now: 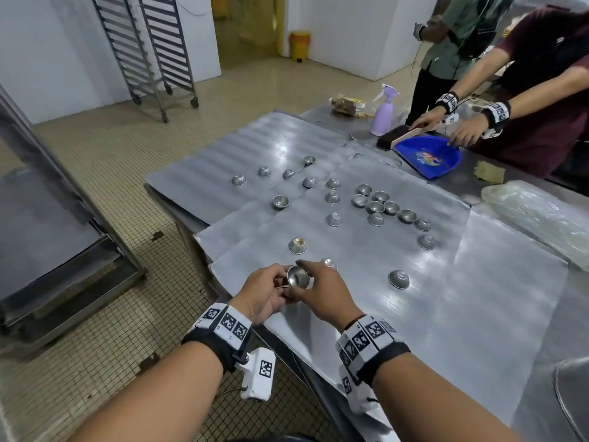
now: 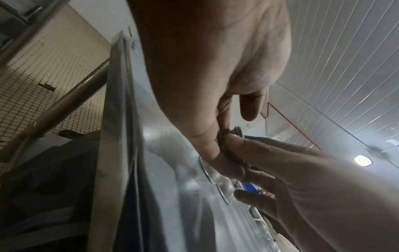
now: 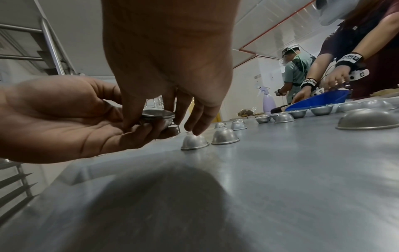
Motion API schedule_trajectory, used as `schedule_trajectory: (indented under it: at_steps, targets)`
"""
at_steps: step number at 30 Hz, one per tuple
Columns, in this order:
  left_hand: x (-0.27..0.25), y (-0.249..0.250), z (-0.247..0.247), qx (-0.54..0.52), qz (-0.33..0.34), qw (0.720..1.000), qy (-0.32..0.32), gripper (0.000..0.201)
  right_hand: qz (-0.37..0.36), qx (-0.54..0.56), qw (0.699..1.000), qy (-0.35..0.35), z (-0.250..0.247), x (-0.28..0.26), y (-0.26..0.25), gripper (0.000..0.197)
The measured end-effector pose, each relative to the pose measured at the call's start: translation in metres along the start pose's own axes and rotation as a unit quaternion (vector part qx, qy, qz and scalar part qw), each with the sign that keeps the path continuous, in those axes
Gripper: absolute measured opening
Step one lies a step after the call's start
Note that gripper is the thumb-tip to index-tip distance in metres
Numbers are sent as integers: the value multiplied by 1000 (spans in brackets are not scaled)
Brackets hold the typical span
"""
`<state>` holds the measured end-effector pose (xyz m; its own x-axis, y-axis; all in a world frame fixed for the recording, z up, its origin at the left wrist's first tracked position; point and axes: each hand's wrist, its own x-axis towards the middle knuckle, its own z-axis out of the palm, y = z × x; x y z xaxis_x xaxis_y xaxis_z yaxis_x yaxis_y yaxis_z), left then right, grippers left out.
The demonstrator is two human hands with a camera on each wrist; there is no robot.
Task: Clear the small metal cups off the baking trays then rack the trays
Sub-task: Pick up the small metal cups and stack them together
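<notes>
early going: left hand (image 1: 261,295) cradles a small stack of cups (image 1: 298,277), right hand (image 1: 322,291) pinches its rim; some twenty more dot the trays (image 1: 478,282), none racked.

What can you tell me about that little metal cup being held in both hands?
The cup is small, round and of shiny silvery metal, with a thin rolled rim. It is held just above the near tray, mouth up and tilted. The left hand cradles it from below; the right hand pinches its rim. The right wrist view suggests nested cups.
</notes>
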<state>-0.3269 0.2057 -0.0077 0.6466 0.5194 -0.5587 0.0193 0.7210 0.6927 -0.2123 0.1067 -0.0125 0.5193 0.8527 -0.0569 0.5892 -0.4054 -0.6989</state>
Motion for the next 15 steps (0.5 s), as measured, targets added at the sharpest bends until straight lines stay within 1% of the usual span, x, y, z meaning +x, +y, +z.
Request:
schedule_trajectory:
  at_steps: [2,3,4,6,8,9,11,13,15]
  targets:
    - [0,3,-6,13,3,1000,6,26,-11,-1,1000,-17,4,1,0,78]
    - [1,5,-10,17,6,1000,15,25,-11,-1,1000,-21,5,2,0,77]
    - [3,6,-15,18,12,999,25,24,-6,1,1000,-16,5,4,2,70]
    - [7,11,-23,34,28,998,50,19,13,-3,1000,14,2,9,7,50]
    - [12,14,-30,72,47,993,78,15,41,-36,998,40,0,16,14,39]
    - [13,15,-33,90,54,991,87,12,54,-51,996,42,-1,19,16,39]
    - [14,16,-35,111,60,988,90,9,68,-78,994,18,0,23,17,46]
    - [15,15,-37,131,63,986,85,9,62,-116,991,-27,4,26,16,55]
    - [15,15,-38,146,68,984,78,11,56,-143,987,-50,7,26,14,59]
